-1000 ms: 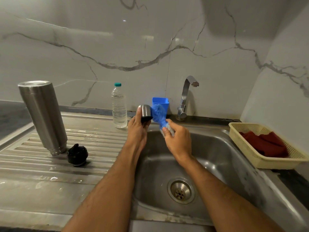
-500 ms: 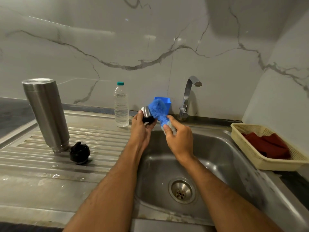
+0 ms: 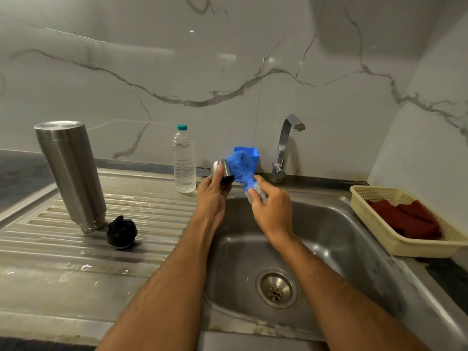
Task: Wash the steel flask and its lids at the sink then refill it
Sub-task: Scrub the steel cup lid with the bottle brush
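Note:
The steel flask [image 3: 72,173] stands upside down on the ribbed drainboard at the left, with a black inner lid [image 3: 122,232] lying beside its base. Over the back edge of the sink, my left hand [image 3: 212,196] grips the small steel cap lid [image 3: 222,168], its open end turned right. My right hand [image 3: 269,206] holds a blue scrubber [image 3: 240,169] and presses it against the cap's opening. The tap [image 3: 285,145] stands behind, and no water is running from it.
A clear plastic water bottle [image 3: 184,160] with a teal cap stands behind the drainboard. A blue holder [image 3: 253,154] sits against the wall behind the scrubber. A cream basket [image 3: 379,224] holding a red cloth [image 3: 405,219] sits right of the sink basin [image 3: 329,236].
Both hands have shifted slightly right and the cap has tilted so the scrubber now covers its opening. The flask and black lid have not moved.

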